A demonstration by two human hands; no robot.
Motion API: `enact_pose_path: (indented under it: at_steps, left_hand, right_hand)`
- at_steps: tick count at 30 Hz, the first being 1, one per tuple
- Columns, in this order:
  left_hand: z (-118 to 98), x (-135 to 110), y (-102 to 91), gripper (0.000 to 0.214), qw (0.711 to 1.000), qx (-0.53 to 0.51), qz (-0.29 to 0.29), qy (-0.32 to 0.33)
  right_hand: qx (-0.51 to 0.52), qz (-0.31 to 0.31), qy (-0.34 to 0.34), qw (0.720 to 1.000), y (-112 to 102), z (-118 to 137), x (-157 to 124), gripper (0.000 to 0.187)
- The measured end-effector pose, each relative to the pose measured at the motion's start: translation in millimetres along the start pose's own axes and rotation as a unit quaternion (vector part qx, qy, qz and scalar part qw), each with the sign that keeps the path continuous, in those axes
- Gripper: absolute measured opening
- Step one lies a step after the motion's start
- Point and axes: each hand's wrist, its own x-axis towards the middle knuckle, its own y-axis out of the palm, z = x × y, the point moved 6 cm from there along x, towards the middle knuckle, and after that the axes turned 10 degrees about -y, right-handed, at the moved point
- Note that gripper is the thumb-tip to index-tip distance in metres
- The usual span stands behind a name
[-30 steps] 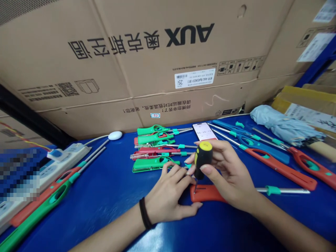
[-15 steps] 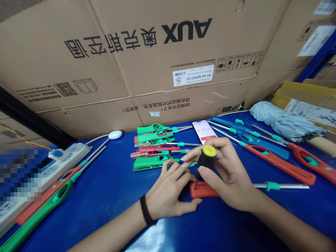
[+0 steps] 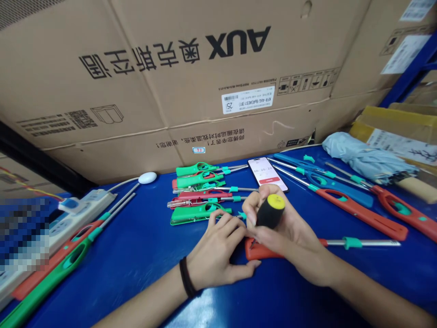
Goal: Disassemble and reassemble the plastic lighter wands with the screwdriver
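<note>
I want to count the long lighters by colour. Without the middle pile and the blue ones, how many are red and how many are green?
Red lighters: 4
Green lighter: 1
Total: 5

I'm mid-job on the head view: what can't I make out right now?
All in the head view:
- Slim red plastic lighter: middle hidden by the right hand's grip.
- Black screwdriver with yellow cap: tip too small and dark.
- Long green plastic lighter: near end cut off by the lower-left edge.
- Brown cardboard box: finest print too small.
</note>
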Motion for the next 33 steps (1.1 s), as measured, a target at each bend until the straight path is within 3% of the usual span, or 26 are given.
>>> enact_pose_path:
  at_steps: [4,7,12,14,16,22,25,27,31,33]
  left_hand:
    - [-0.2,0.2,-1.1,0.037,1.000,-0.004,-0.007,0.005]
    - [0.7,0.7,-0.6,0.042,1.000,-0.014,0.001,-0.004]
    - [-0.4,0.8,-2.1,0.032,0.999,-0.031,-0.008,0.007]
    - [1.0,1.0,-1.5,0.032,0.999,-0.040,-0.002,-0.001]
    - [2.9,1.1,0.6,0.033,0.999,-0.049,0.016,-0.013]
    - [3.4,0.6,-0.2,0.022,0.999,-0.054,0.009,0.003]
    - [2.7,0.7,-1.3,0.032,0.998,-0.064,0.010,0.012]
    - [3.5,1.1,-0.5,0.040,0.998,-0.063,0.019,0.002]
    - [2.4,1.2,-2.2,0.021,0.998,-0.056,0.004,0.003]
    - [2.0,1.3,-3.0,0.021,0.998,-0.064,-0.002,0.007]
  right_hand:
    - [-0.011,0.025,0.008,1.000,0.9,-2.4,-0.8,0.029]
    - [-0.027,0.038,-0.001,0.999,4.7,0.4,-1.7,0.016]
    - [-0.047,0.044,-0.019,0.998,8.2,4.2,-3.7,0.030]
    - [-0.077,0.056,-0.014,0.995,9.8,3.8,-4.5,0.025]
    - [-0.060,0.060,-0.010,0.996,11.1,3.5,-5.1,0.016]
    - [-0.040,0.096,0.007,0.995,13.2,3.5,-4.9,0.033]
    - [-0.021,0.100,0.009,0.995,15.1,5.0,-3.8,0.018]
    - [0.012,0.081,0.001,0.997,14.7,5.9,-3.2,0.023]
    - [0.011,0.076,0.017,0.997,14.4,1.9,-3.9,0.027]
    - [-0.012,0.089,0.022,0.996,16.1,1.0,-4.2,0.033]
